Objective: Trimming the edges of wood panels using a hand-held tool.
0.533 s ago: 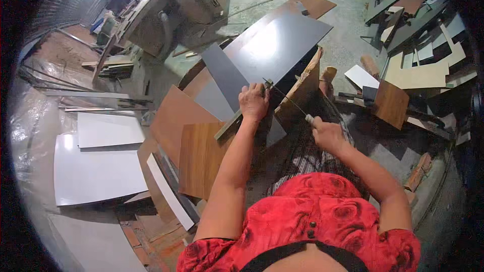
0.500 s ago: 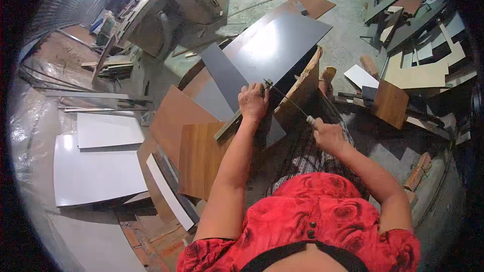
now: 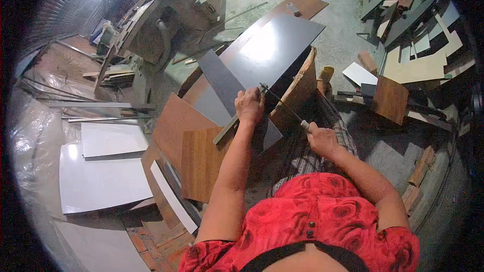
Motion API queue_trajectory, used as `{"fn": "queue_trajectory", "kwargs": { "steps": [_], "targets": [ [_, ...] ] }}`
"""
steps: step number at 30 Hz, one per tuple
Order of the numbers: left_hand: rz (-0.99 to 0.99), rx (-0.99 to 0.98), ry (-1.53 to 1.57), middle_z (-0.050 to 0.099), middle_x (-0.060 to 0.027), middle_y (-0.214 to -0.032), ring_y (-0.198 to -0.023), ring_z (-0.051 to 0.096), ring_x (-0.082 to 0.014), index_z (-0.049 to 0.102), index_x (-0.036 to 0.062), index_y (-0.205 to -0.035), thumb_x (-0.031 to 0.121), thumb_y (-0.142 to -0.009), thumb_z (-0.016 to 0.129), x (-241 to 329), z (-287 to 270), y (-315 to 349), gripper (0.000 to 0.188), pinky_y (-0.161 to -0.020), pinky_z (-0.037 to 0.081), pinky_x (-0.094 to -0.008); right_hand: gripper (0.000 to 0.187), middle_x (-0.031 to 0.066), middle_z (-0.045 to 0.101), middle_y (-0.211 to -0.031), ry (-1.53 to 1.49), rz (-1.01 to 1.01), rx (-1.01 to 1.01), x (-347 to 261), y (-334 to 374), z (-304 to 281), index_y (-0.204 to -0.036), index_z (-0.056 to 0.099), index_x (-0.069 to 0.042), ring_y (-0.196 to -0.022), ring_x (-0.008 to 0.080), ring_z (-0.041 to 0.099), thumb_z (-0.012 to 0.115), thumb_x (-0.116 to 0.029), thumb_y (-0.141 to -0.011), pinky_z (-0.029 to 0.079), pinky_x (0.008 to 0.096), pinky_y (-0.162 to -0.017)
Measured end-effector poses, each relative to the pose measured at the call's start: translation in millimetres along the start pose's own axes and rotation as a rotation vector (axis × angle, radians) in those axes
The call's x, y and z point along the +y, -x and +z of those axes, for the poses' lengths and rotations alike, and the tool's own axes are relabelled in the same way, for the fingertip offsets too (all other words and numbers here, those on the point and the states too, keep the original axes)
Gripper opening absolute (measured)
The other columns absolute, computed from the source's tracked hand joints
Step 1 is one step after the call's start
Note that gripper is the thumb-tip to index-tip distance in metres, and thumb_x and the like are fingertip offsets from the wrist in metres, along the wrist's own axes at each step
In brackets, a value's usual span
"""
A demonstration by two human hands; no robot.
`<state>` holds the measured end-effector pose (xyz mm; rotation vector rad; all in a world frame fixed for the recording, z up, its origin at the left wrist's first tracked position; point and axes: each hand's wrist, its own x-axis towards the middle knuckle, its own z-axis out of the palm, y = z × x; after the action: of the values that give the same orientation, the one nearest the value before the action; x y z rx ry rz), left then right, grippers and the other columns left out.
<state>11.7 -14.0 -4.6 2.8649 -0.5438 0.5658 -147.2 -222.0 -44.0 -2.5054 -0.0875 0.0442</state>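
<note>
Our right hand (image 3: 324,140) grips a thin-shafted tool (image 3: 285,106), its long axis slanting away leftward, tip beside our left hand (image 3: 249,106), which clasps a narrow wooden strip (image 3: 226,132) near the grey panel (image 3: 290,40)'s closest edge.

Two hands — one left hand (image 3: 250,107), one right hand (image 3: 323,140) — one thin pale-handled tool (image 3: 305,125), one narrow wooden strip (image 3: 225,132), one large glossy grey panel (image 3: 280,43), two overlapping white panels (image 3: 103,186) at left, one cream cut-out panel (image 3: 416,72), and one red shirt (image 3: 282,221) with two dark buttons (image 3: 311,224).
</note>
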Motion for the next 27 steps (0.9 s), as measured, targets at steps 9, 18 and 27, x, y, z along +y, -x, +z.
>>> {"fn": "queue_trajectory", "kwargs": {
  "steps": [9, 18, 27],
  "targets": [
    [0.025, -0.009, -0.039, 0.059, -0.0093, -0.081, -0.08, 0.053, -0.031, 0.055, 0.0094, -0.082, 0.029, -0.08, 0.055, 0, 4, -1, 0.019, -0.067, 0.042, -0.0431, 0.015, 0.0172, 0.06, -0.066, -0.012, 0.011, -0.001, -1, -1, -5, -0.091, 0.045, -0.006, -0.063, 0.0356, 0.061, 0.045, -0.019, -0.082, 0.048, 0.0475, -0.058],
    [0.034, -0.05, -0.032, 0.06, -0.0103, -0.082, -0.079, 0.054, -0.0327, 0.057, 0.0094, -0.083, 0.028, -0.081, 0.055, 4, -3, -4, 0.019, -0.069, 0.043, -0.0432, 0.03, 0.017, 0.064, -0.082, -0.007, -0.053, -0.016, -47, -98, -9, -0.105, 0.054, -0.008, -0.073, 0.0326, 0.064, 0.048, -0.011, -0.075, 0.051, 0.0442, -0.061],
    [-0.016, -0.025, -0.014, 0.061, -0.0094, -0.086, -0.081, 0.054, -0.0313, 0.06, 0.0106, -0.088, 0.031, -0.083, 0.054, 6, 1, -4, 0.022, -0.071, 0.043, -0.042, 0.021, 0.0218, 0.062, -0.073, 0.004, -0.139, 0.026, -8, -33, -8, -0.094, 0.051, 0.0, -0.069, 0.0345, 0.063, 0.049, -0.011, -0.077, 0.05, 0.0445, -0.06]
  ]
}}
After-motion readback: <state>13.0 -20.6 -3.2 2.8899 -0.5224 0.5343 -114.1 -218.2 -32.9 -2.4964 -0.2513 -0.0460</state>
